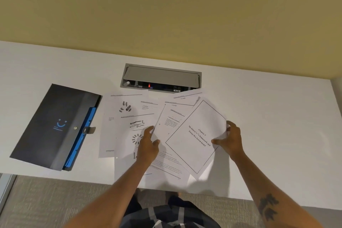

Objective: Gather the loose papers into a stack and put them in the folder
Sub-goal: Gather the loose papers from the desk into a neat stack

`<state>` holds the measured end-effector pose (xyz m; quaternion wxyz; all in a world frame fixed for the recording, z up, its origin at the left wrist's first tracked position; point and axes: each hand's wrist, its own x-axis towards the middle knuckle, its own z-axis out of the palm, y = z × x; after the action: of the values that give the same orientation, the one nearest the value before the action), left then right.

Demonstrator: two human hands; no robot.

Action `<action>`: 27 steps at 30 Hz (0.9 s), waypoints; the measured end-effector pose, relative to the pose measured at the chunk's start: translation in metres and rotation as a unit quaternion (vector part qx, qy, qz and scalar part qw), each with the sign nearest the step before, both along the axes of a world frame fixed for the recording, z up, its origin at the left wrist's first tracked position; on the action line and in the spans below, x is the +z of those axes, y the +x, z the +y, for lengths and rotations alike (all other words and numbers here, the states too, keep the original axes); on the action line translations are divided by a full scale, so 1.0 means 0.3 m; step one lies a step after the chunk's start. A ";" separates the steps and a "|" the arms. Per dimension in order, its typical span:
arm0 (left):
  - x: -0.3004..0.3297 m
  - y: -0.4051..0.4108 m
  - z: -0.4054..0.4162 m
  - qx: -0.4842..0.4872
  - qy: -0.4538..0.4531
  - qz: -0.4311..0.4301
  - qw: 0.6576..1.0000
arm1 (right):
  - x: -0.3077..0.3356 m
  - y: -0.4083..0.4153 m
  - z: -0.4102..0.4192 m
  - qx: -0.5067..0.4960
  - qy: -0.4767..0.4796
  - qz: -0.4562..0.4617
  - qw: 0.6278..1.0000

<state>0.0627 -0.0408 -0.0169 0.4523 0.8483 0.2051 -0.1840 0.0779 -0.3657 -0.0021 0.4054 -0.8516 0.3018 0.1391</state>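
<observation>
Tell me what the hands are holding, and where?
Right hand pinches the white printed Chapter 3 page by its right edge; left hand grips the left edge of the white text page beneath.

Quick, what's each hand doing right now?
Left hand: at the left edge of the overlapping papers; grip cannot be told.
Right hand: holds the Chapter 3 sheet by its right edge.

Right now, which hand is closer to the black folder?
Left. The left hand touches papers right of the folder; the right hand grips the Chapter 3 page, farther right.
</observation>
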 end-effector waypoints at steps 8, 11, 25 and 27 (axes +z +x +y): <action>-0.011 -0.016 0.042 -0.007 0.007 0.019 1.000 | -0.018 -0.115 0.091 -0.118 0.147 -0.071 0.980; -0.011 -0.023 0.061 -0.011 0.008 0.020 1.000 | -0.019 -0.148 0.147 -0.064 0.123 -0.051 0.989; -0.001 -0.061 0.095 -0.004 -0.083 0.050 0.995 | -0.030 -0.099 0.360 0.055 0.144 -0.021 0.988; 0.001 -0.072 0.100 -0.013 -0.071 0.043 0.996 | -0.021 -0.094 0.374 0.053 0.162 -0.023 0.985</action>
<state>0.0411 -0.0108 -0.0167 0.4994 0.8080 0.1998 -0.2405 0.0498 -0.2536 -0.0084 0.5365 -0.7927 0.2204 0.1877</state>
